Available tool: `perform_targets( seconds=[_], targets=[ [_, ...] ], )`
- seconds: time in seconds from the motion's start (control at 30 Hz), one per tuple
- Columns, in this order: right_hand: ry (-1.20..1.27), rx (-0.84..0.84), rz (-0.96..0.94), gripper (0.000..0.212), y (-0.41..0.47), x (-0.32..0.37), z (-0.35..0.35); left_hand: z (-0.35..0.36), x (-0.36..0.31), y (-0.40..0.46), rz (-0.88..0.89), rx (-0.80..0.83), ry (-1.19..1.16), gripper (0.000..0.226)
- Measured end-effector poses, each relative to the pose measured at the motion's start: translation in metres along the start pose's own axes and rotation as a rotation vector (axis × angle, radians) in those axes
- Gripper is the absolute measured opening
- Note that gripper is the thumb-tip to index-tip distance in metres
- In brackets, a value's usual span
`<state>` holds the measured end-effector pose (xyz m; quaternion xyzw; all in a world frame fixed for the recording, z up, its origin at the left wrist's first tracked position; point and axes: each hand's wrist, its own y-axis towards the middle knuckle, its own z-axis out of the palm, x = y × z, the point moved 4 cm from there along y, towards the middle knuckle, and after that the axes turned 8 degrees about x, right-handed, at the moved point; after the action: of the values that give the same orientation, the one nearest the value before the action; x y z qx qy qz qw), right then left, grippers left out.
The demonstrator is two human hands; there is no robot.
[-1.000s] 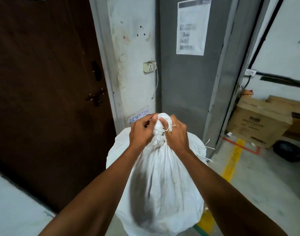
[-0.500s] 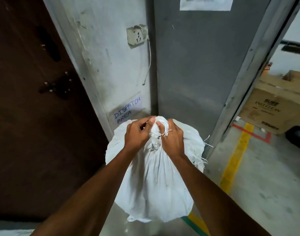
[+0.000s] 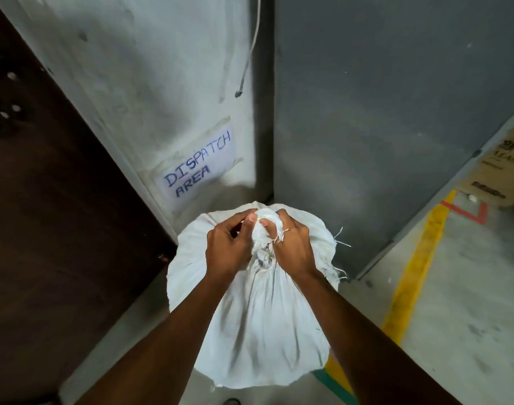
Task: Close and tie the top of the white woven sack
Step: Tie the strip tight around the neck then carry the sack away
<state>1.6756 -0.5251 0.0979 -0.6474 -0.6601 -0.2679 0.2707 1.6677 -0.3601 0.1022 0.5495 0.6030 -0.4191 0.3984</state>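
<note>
At the foot of a pale wall, a white sack point(image 3: 258, 325) stands on the concrete floor point(image 3: 454, 317), in the corner where the wall meets a grey panel point(image 3: 381, 112). The sack is full and its top is gathered into a twisted neck point(image 3: 261, 252) that points toward the camera. Both hands grip this neck from opposite sides. The left hand point(image 3: 229, 247) is clenched on the left side of the bunched fabric, thumb tip pressed onto the top of the bunch. The right hand point(image 3: 293, 247) is clenched on the right side, its fingers wrapped over the bunch. The two thumbs nearly touch above the neck. Frayed threads point(image 3: 341, 244) stick out from the sack edge just right of the right hand. Whether a knot is already formed cannot be told, because the hands cover it.

A paper label point(image 3: 198, 165) reading DISPATCH AREA is fixed on the wall just behind the sack. A dark brown door point(image 3: 45, 214) stands to the left. A yellow floor line point(image 3: 416, 273) runs along the right, and a cardboard box point(image 3: 501, 173) sits at the far right edge.
</note>
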Motion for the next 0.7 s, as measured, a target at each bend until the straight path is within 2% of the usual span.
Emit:
perform_targets(
  seconds=[0.1,0.2,0.3,0.4,0.5,0.6,0.7],
  targets=[
    [-0.032,0.012,-0.070,0.076,0.021,-0.014,0.021,0.009,0.032,0.011,-0.043,-0.029,-0.041,0.035],
    [-0.049,0.022,-0.128,0.081,0.044,-0.029,0.042,0.016,0.060,0.025,-0.063,-0.068,-0.110,0.029],
    [-0.084,0.062,-0.148,0.083,0.063,-0.044,0.061,0.026,0.087,0.032,-0.095,-0.117,-0.163,0.033],
    [-0.074,0.122,-0.186,0.079,0.073,-0.058,0.078,0.037,0.112,0.029,-0.131,-0.175,-0.219,0.039],
    [-0.029,0.169,-0.230,0.075,0.079,-0.071,0.085,0.053,0.126,0.018,-0.155,-0.219,-0.271,0.033],
    [-0.037,0.210,-0.294,0.060,0.086,-0.080,0.090,0.070,0.135,0.012,-0.200,-0.235,-0.305,0.032],
    [-0.107,0.237,-0.319,0.063,0.098,-0.091,0.096,0.086,0.143,0.015,-0.238,-0.221,-0.348,0.033]
  ],
)
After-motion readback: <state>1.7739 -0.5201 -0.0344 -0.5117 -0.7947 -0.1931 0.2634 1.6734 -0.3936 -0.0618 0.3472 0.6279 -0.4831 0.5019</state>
